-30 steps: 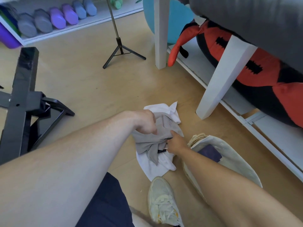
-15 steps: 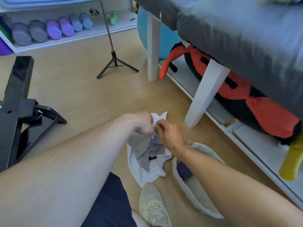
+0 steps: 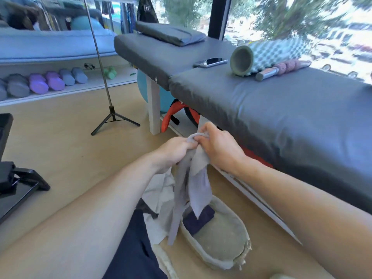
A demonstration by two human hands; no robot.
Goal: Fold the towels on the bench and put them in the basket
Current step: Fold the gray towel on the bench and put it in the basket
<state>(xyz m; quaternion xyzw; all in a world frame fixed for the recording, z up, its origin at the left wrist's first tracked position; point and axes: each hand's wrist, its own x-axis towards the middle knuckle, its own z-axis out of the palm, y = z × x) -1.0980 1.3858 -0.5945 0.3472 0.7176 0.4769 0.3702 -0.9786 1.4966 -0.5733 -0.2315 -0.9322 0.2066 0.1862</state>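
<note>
Fingertips of both hands are buried in cloth, so we cannot read exact finger placement. Left hand (image 3: 174,152) and right hand (image 3: 218,147) each curl closed on the top edge of the grey towel (image 3: 191,188), knuckles nearly touching. The towel hangs over the basket (image 3: 223,238) (a dark folded cloth lies inside). A white towel (image 3: 161,200) lies partly hidden behind it on the wooden floor (image 3: 70,148). We note the grey padded bench (image 3: 281,109) to the right carrying a phone (image 3: 210,62) and foam roller (image 3: 265,57); window blurred.
</note>
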